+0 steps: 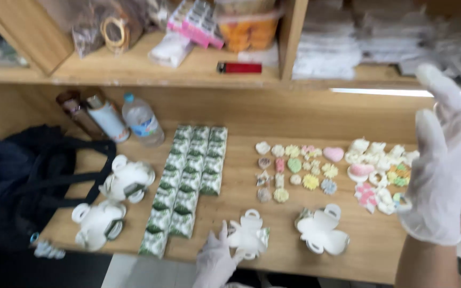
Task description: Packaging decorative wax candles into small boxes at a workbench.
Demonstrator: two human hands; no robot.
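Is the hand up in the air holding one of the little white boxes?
No, the raised right hand is open and empty; it is the left hand that touches a white box on the table.

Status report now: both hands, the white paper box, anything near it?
Left hand gloved, fingers touching flat white paper box. Right hand gloved, raised, open, empty. Second unfolded box beside it; green packets to its left.

left hand: wore a thin, translucent white disposable glove.
right hand: wore the same white glove, cuff ending at the wrist.
forearm: no sleeve.
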